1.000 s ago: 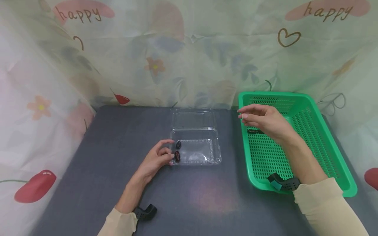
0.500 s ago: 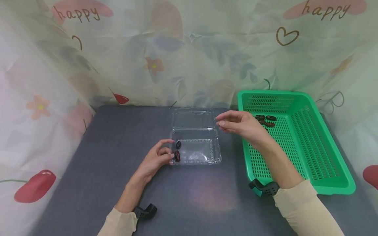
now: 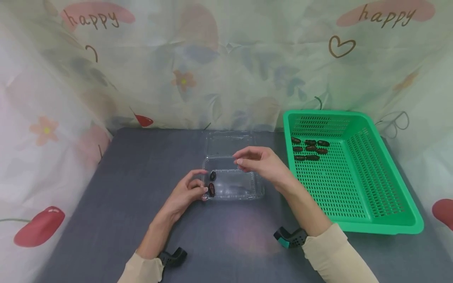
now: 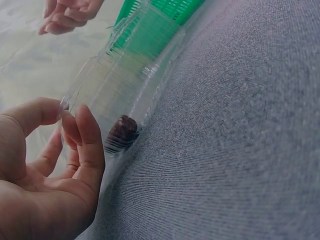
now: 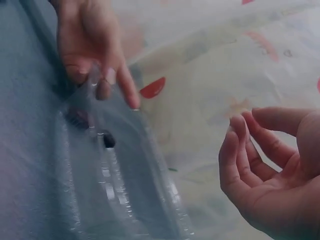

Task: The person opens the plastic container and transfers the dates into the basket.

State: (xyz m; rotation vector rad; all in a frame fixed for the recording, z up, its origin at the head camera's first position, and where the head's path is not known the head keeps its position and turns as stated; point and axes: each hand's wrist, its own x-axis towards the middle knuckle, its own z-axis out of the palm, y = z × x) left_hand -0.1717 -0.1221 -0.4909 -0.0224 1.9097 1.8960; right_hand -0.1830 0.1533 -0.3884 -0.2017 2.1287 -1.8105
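In the head view my left hand [image 3: 186, 192] pinches the left rim of a clear plastic box [image 3: 235, 192]. The left wrist view shows that box wall [image 4: 125, 65] between thumb and fingers. Two dark, wrinkled dates lie along the box's left side: a smaller one [image 3: 212, 175] behind and a reddish one [image 3: 211, 189] in front. My right hand [image 3: 263, 163] hovers over the box's back right part, fingers loosely bent. No object shows between its fingertips [image 5: 235, 122] in the right wrist view.
A green slotted basket [image 3: 412, 220] stands at the right. Several dates [image 3: 311, 148] lie in rows at its back left. The box's clear lid [image 3: 230, 143] is folded back towards the printed curtain [image 3: 230, 78], which encloses the grey table [image 3: 152, 157].
My right hand has moved left and slightly down, from over the basket to over the box, uncovering the dates in the basket. The left hand keeps its hold on the rim.
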